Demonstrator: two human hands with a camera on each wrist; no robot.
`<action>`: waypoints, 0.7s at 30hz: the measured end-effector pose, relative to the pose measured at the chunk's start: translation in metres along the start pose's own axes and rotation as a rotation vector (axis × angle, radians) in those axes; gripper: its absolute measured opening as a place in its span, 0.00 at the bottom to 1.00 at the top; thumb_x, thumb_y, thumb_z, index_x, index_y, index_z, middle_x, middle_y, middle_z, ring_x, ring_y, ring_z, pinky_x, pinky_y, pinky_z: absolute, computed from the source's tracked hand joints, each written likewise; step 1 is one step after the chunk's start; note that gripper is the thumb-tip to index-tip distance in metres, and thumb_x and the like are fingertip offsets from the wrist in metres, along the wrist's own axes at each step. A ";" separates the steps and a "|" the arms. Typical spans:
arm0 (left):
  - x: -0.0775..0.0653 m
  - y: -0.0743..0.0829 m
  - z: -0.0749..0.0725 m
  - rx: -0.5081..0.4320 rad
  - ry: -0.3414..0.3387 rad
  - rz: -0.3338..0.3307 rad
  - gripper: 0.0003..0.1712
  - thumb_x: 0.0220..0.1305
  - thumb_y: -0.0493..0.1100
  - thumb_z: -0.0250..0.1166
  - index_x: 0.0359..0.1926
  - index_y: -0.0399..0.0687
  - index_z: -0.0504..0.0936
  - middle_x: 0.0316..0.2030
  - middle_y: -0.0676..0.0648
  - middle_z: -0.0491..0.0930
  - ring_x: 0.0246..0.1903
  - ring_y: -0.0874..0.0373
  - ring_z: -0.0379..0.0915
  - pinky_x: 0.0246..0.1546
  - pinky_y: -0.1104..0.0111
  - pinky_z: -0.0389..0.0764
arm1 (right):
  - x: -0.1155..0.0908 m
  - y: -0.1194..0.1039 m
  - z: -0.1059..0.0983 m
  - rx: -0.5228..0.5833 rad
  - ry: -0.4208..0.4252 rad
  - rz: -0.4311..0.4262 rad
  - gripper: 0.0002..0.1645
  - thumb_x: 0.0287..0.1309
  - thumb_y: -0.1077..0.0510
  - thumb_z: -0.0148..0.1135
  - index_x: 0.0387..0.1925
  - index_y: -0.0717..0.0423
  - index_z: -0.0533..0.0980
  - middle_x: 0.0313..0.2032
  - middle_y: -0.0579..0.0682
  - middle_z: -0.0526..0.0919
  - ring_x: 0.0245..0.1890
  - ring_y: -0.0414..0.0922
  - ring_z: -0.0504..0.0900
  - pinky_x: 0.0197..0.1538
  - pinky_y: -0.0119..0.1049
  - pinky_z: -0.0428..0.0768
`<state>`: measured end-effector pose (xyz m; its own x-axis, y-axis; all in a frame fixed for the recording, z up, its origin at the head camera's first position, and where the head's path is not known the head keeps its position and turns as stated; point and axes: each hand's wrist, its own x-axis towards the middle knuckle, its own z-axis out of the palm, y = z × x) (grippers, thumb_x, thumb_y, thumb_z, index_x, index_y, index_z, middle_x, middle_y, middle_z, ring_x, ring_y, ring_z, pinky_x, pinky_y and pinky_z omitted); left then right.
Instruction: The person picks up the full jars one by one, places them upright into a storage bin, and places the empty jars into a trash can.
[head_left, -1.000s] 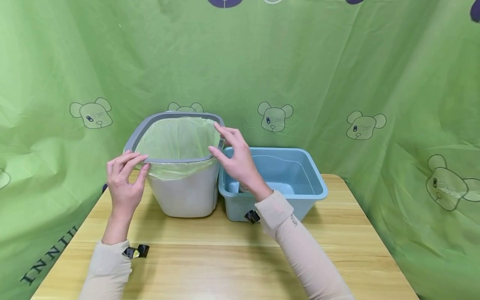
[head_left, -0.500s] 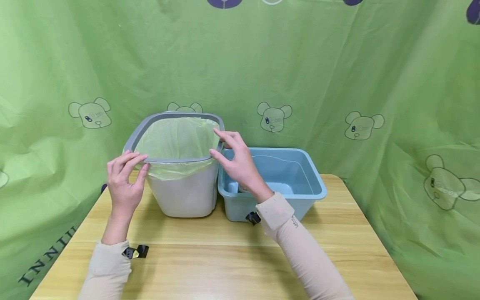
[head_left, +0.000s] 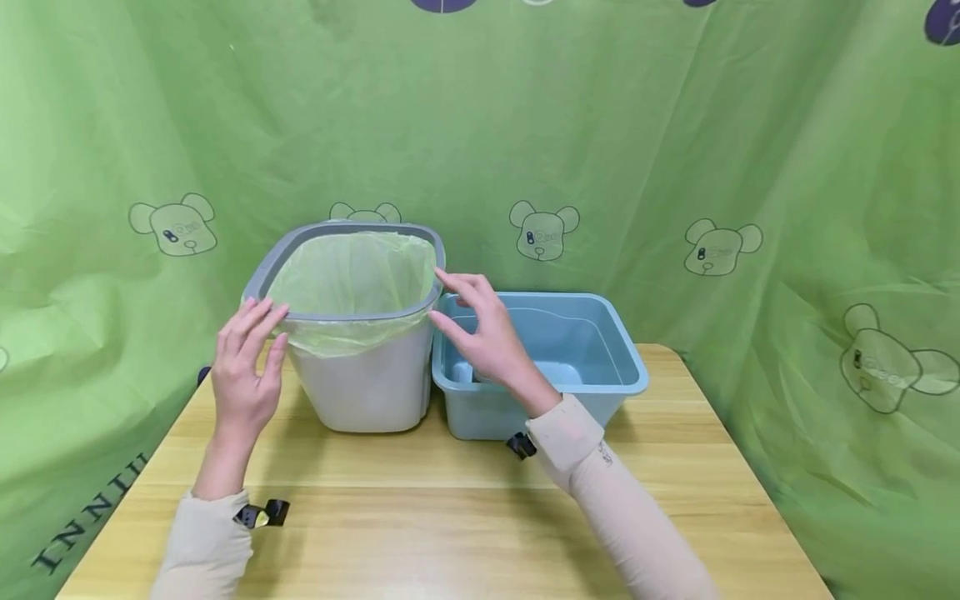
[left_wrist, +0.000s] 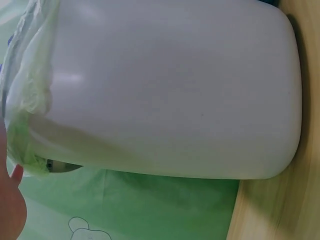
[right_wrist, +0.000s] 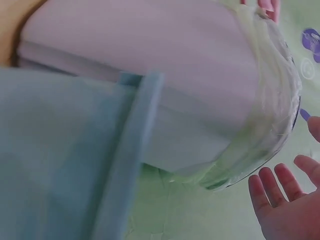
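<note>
A white trash can with a grey rim stands on the table. A pale green trash bag lines it, and the bag's edge hangs over the front below the rim. My left hand is at the front left corner, fingertips right at the rim and thumb apart from the fingers. At the right side my right hand has its fingers spread, fingertips close to the rim. In the right wrist view the right hand's fingers are relaxed, with nothing between them and the thumb.
A light blue plastic bin stands directly right of the trash can, under my right forearm. The wooden table has rounded far corners. A green curtain with bear-head prints hangs behind it.
My right hand has drawn back from inside the rim, toward the right and nearer to me. My left thumb and fingers have loosened from the rim's front left corner.
</note>
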<state>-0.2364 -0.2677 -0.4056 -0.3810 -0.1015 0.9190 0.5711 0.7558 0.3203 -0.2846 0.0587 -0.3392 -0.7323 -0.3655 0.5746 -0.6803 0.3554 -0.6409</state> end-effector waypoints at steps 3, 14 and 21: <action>0.001 0.002 -0.007 -0.002 -0.060 -0.006 0.20 0.73 0.45 0.62 0.63 0.49 0.83 0.67 0.42 0.78 0.73 0.43 0.66 0.78 0.55 0.61 | -0.012 0.006 -0.004 -0.063 -0.031 -0.010 0.36 0.69 0.52 0.66 0.76 0.47 0.68 0.66 0.54 0.74 0.66 0.51 0.74 0.68 0.50 0.76; -0.022 0.006 -0.022 0.137 -0.317 0.130 0.41 0.78 0.70 0.42 0.82 0.58 0.55 0.83 0.52 0.49 0.83 0.53 0.39 0.83 0.52 0.39 | -0.069 0.033 -0.042 -0.250 -0.161 0.082 0.42 0.71 0.44 0.64 0.80 0.35 0.58 0.74 0.47 0.68 0.71 0.52 0.71 0.69 0.61 0.73; -0.037 0.015 -0.036 0.255 -0.462 0.177 0.43 0.78 0.72 0.36 0.83 0.59 0.50 0.83 0.53 0.45 0.83 0.55 0.35 0.83 0.53 0.34 | -0.106 0.044 -0.072 -0.495 -0.217 0.039 0.47 0.69 0.41 0.64 0.82 0.41 0.54 0.80 0.50 0.59 0.80 0.57 0.54 0.80 0.64 0.51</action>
<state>-0.1881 -0.2758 -0.4265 -0.6069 0.2921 0.7392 0.4831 0.8740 0.0513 -0.2390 0.1749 -0.3911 -0.7696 -0.4949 0.4034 -0.6244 0.7155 -0.3134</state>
